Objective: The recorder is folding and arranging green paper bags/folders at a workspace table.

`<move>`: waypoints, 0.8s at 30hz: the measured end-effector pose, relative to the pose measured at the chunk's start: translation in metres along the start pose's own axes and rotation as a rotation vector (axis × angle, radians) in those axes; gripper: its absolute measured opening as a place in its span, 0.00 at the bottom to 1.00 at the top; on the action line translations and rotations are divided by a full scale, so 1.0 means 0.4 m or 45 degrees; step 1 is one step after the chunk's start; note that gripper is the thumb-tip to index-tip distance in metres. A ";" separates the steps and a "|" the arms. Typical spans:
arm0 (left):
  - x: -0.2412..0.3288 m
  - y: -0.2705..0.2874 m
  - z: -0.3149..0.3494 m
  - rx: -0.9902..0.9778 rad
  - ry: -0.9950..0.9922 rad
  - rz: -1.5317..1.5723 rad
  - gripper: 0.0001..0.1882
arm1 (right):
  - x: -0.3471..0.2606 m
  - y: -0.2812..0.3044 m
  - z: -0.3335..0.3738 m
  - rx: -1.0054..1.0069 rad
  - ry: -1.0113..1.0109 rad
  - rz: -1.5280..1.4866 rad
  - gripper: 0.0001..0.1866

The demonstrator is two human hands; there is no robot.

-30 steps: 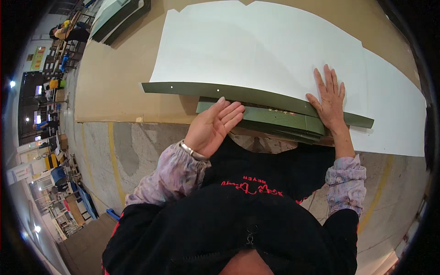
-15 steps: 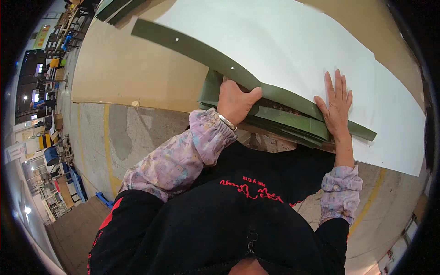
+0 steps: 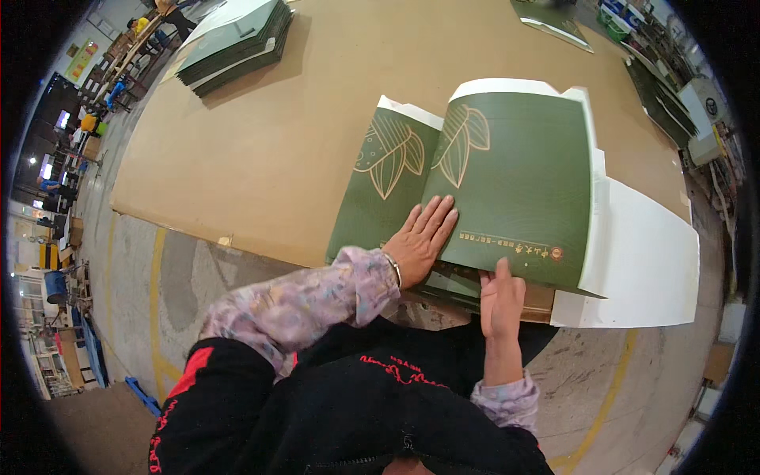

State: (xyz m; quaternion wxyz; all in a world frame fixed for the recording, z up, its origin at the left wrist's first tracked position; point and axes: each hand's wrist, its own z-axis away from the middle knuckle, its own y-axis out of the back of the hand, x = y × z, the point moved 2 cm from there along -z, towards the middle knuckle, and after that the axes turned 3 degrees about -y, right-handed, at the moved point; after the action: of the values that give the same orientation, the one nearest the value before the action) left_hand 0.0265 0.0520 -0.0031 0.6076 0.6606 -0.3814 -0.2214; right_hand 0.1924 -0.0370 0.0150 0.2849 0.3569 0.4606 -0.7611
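In front of me lies a green printed cardboard sheet (image 3: 522, 174) with gold line drawings of leaves and white flaps along its edges. Its right part stands up a little at the right edge. To its left shows another green panel (image 3: 360, 214) with a like drawing; I cannot tell whether the two are joined. My left hand (image 3: 419, 241) rests flat, fingers stretched, where the panels meet. My right hand (image 3: 503, 301) pinches the sheet's near edge, one finger on top. Under that edge, more green sheets (image 3: 451, 289) show in part. A white sheet (image 3: 649, 253) lies to the right.
A brown cardboard-covered table (image 3: 237, 158) carries the sheets. At its far left stands a stack of green and white pieces (image 3: 237, 47). Another green piece (image 3: 550, 22) lies at the far edge, and more dark green sheets (image 3: 661, 95) are at the right.
The sheet showed its white side with a green strip along the near edge; now its green printed side faces up. My left hand has flattened; my right hand has come down and left to the near edge.
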 end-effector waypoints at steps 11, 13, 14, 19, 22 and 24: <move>-0.217 -0.079 -0.359 -0.143 0.362 -0.021 0.60 | 0.035 0.032 -0.089 0.235 -0.065 -0.256 0.23; -0.254 -0.061 -0.427 -0.085 0.504 -0.102 0.59 | 0.046 0.036 -0.081 0.219 -0.068 -0.252 0.24; -0.254 -0.057 -0.446 -0.171 0.534 -0.099 0.59 | 0.044 0.034 -0.076 0.202 -0.040 -0.261 0.24; -0.316 -0.139 -0.387 -0.118 0.393 -0.046 0.52 | 0.068 0.051 -0.078 0.073 -0.078 -0.363 0.22; -0.237 -0.012 -0.237 -0.434 0.194 -0.022 0.47 | 0.056 0.081 -0.079 0.173 -0.036 -0.352 0.21; -0.212 0.105 -0.072 -0.476 0.284 -0.056 0.45 | 0.049 0.069 -0.073 0.261 -0.021 -0.310 0.17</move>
State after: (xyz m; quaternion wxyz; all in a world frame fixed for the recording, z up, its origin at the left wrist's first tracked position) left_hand -0.0133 0.1372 0.0279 0.7531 0.5649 -0.2495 -0.2270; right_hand 0.2105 -0.0240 -0.0238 0.1565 0.3194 0.4179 -0.8360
